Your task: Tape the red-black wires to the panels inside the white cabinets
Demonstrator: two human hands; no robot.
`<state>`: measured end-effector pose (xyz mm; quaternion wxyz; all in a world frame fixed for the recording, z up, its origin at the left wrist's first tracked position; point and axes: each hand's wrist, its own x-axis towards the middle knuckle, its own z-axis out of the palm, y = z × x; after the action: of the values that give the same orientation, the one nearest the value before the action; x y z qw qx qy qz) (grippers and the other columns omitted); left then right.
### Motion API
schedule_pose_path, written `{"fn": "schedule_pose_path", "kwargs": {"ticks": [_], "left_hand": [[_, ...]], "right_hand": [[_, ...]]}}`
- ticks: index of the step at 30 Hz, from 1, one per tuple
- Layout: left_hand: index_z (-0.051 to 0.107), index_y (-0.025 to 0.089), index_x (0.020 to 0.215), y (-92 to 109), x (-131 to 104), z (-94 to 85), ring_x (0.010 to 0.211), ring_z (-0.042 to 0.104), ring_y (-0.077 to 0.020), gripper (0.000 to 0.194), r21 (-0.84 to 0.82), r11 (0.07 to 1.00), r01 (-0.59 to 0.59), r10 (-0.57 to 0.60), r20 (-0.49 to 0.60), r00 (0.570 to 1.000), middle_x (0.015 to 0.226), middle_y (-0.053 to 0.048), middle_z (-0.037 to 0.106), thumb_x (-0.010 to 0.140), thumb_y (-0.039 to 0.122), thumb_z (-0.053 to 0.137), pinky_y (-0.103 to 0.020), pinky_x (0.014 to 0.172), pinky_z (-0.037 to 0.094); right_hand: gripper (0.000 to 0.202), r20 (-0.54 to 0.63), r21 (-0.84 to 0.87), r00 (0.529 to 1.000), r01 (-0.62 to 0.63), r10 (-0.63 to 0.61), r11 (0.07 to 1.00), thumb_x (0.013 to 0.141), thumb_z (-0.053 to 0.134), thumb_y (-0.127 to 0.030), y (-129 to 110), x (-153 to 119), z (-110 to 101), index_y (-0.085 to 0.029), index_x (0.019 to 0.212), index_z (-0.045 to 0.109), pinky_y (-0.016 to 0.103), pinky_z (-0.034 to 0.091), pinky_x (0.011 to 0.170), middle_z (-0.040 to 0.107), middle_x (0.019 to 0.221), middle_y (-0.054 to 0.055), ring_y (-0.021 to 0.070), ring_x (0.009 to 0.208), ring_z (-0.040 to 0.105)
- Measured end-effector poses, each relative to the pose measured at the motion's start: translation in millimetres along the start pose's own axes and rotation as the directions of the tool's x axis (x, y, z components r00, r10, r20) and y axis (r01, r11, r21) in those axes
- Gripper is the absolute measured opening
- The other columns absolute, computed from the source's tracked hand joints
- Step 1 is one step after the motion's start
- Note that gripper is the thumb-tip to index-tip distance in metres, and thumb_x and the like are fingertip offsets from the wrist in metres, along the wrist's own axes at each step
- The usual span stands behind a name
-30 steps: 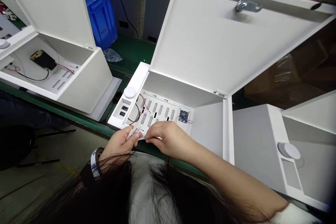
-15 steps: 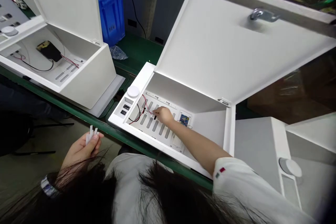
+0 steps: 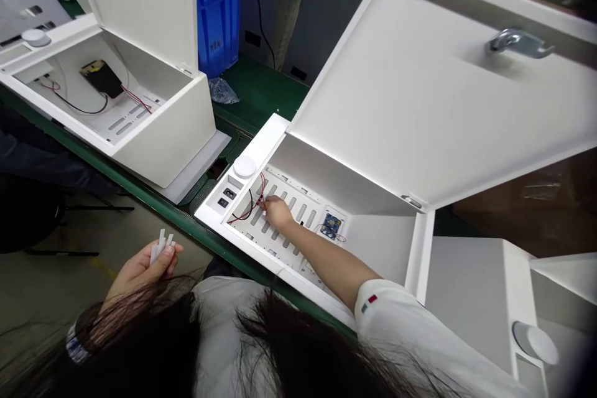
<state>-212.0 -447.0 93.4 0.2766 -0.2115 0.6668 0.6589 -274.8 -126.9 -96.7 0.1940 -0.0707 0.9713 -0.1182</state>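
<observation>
My left hand (image 3: 148, 267) is closed on several thin white strips (image 3: 161, 244), their ends poking up past the thumb, off the near side of the bench. Inside the open white box (image 3: 298, 298), my right hand (image 3: 276, 214) pinches red and black wires (image 3: 261, 199) near the left end of the slotted floor. A small white piece shows at its fingertips; I cannot make out its kind. Left of that hand, the box's panel carries a round white knob (image 3: 244, 166) and two black sockets (image 3: 226, 198). A blue circuit board (image 3: 331, 224) lies on the floor right of the hand.
The raised lid (image 3: 420, 87) with a metal latch (image 3: 517, 43) stands behind the box. Another open white box (image 3: 168, 137) with a black module (image 3: 101, 78) is at left. A blue crate (image 3: 218, 18) stands behind. A third box (image 3: 476, 298) adjoins at right.
My right hand has moved left along the box floor, closer to the socket panel and wires. My left hand keeps its hold on the strips. The view has shifted slightly.
</observation>
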Motion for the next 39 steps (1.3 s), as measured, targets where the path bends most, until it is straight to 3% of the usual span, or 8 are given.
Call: {"fn": "schedule_pose_path", "kwargs": {"ticks": [6,12,17,23,27,33,39], "left_hand": [[0.066,0.020,0.087,-2.3,5.2,1.5,0.045,0.029,-0.0027,0.031,-0.032,0.999,0.017,-0.016,0.022,1.000,0.060,0.004,0.046,0.075,0.048,0.073,-0.017,0.040,0.021],[0.065,0.020,0.089,-1.0,7.7,-2.0,0.043,0.027,-0.0030,0.033,-0.001,1.000,0.019,-0.019,0.049,0.999,0.061,0.003,0.047,0.076,0.050,0.071,-0.019,0.040,0.019],[0.064,0.018,0.090,-4.5,9.0,-7.4,0.043,0.028,-0.0031,0.048,0.023,0.999,0.023,-0.024,0.026,0.999,0.059,0.004,0.047,0.068,0.059,0.074,-0.019,0.040,0.018],[0.062,0.017,0.092,-6.3,9.0,-2.6,0.043,0.025,-0.0016,0.044,0.007,1.000,-0.006,0.005,0.027,1.000,0.059,0.005,0.046,0.073,0.055,0.072,-0.019,0.041,0.014],[0.064,0.018,0.091,-4.4,9.1,0.4,0.043,0.024,-0.0020,0.039,0.008,1.000,0.002,-0.003,0.048,0.999,0.059,0.005,0.046,0.073,0.052,0.073,-0.020,0.041,0.013],[0.065,0.019,0.089,-5.2,8.1,3.5,0.043,0.025,-0.0030,0.037,0.006,1.000,-0.009,0.009,0.041,0.999,0.060,0.004,0.045,0.074,0.052,0.071,-0.023,0.042,0.011],[0.064,0.019,0.090,-2.8,11.6,-2.1,0.043,0.028,-0.0027,0.039,0.031,0.999,-0.010,0.008,0.045,0.999,0.059,0.004,0.047,0.073,0.054,0.072,-0.021,0.042,0.015]], "right_hand": [[0.029,0.014,-0.107,1.000,0.020,-0.019,0.994,0.089,0.042,-0.006,-7.6,6.5,-0.1,-0.009,0.093,0.071,0.028,0.045,0.081,0.065,0.100,0.015,0.0245,0.100,0.056],[0.027,0.064,-0.096,0.998,-0.009,0.015,0.995,0.080,0.046,0.001,-11.0,11.6,-8.2,-0.006,0.092,0.070,0.027,0.046,0.080,0.066,0.100,0.017,0.0238,0.099,0.058],[0.027,0.061,-0.109,0.998,-0.029,0.036,0.994,0.083,0.046,0.000,-15.5,9.6,-9.4,-0.005,0.094,0.070,0.029,0.047,0.083,0.065,0.103,0.018,0.0254,0.103,0.058],[0.028,0.071,-0.105,0.997,0.003,0.004,0.995,0.084,0.044,0.000,-16.2,7.0,-8.9,-0.007,0.093,0.070,0.028,0.049,0.079,0.065,0.107,0.019,0.0252,0.103,0.057],[0.030,0.087,-0.084,0.996,0.032,-0.025,0.996,0.084,0.045,-0.001,-14.4,8.8,-10.1,-0.009,0.101,0.069,0.028,0.048,0.080,0.065,0.107,0.017,0.0248,0.105,0.056],[0.037,0.097,-0.048,0.994,0.049,-0.044,0.998,0.098,0.035,-0.018,-17.3,22.3,-16.3,-0.015,0.119,0.065,0.030,0.046,0.084,0.064,0.111,0.016,0.0257,0.106,0.057],[0.033,0.160,-0.118,0.986,0.063,-0.044,0.991,0.092,0.042,-0.011,-6.3,6.7,-17.5,-0.011,0.109,0.069,0.032,0.045,0.085,0.066,0.104,0.016,0.0269,0.104,0.058]]}}
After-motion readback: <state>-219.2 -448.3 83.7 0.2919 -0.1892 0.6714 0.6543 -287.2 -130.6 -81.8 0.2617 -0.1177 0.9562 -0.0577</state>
